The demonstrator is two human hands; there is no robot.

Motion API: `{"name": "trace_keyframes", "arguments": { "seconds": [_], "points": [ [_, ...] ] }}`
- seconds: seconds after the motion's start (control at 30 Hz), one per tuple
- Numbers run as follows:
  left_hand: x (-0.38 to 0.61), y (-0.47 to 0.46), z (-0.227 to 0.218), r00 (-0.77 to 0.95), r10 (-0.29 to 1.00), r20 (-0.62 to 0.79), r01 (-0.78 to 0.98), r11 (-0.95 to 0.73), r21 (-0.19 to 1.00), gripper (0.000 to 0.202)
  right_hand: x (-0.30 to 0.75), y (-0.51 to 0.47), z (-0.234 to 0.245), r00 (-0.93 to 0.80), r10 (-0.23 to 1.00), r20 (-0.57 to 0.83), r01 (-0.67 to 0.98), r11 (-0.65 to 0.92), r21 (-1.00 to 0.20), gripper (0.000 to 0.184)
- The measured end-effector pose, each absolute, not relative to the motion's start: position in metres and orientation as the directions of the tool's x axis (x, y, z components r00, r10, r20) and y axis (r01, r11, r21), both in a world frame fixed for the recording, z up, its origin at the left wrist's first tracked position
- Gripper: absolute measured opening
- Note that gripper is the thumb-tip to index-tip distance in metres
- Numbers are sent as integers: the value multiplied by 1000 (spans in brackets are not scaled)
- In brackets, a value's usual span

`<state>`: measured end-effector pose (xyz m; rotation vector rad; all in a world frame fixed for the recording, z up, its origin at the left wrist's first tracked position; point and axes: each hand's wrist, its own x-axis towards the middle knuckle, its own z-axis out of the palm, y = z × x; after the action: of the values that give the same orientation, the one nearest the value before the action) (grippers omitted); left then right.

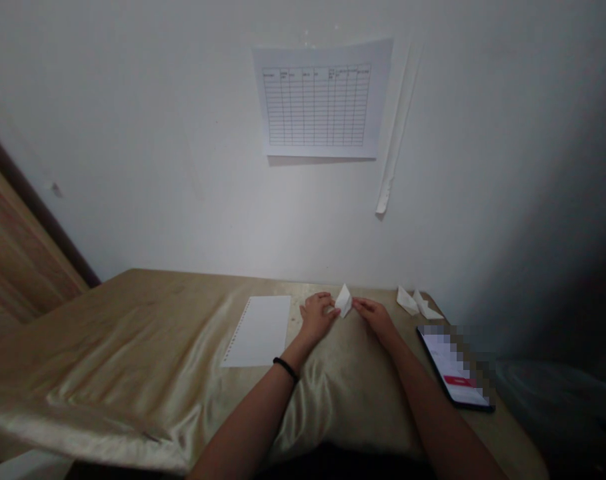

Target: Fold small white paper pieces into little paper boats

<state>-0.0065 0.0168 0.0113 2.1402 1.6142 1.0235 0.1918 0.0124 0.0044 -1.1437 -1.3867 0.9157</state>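
Observation:
A small folded white paper with a pointed top stands between my two hands, near the wall side of the table. My left hand, with a black band on its wrist, pinches the paper's left edge. On the other edge, the fingertips of my right hand hold it too. To the left of my hands lies a flat sheet of white paper with punched holes along one side. Folded paper pieces rest at the far right of the table, beyond my right hand.
A gold satin cloth with wrinkles covers the table. The phone lies at the right edge, its screen lit and partly blurred out. A printed table sheet hangs on the wall, with a white strip beside it. Wooden boards stand at left.

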Motion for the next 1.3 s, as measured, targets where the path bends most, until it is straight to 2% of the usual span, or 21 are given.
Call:
{"name": "trace_keyframes", "arguments": {
  "seconds": [0.17,0.3,0.47,0.63,0.83,1.07,1.2,1.3],
  "points": [
    [-7,1,21,229,870,436,793,-427,435,8,191,15,3,131,949,286,147,267,-952,62],
    [-6,-2,25,279,867,412,801,-447,398,10,190,14,0,115,950,289,180,267,-947,56],
    [-7,0,23,277,872,403,782,-449,432,17,192,14,0,105,948,301,230,271,-935,42],
    [-12,7,19,151,900,409,771,-366,521,36,201,16,1,138,946,294,246,255,-935,39],
    [-15,11,17,155,913,378,775,-350,526,10,198,21,-10,115,948,295,219,266,-939,55],
    [-12,7,20,192,914,357,772,-365,521,10,198,21,-17,64,953,297,249,273,-929,44],
    [-11,6,19,249,902,353,758,-408,509,11,194,18,-15,76,952,297,254,270,-929,61],
    [-10,6,18,273,897,348,755,-424,501,11,194,16,-13,56,950,307,332,272,-903,47]
  ]
}}
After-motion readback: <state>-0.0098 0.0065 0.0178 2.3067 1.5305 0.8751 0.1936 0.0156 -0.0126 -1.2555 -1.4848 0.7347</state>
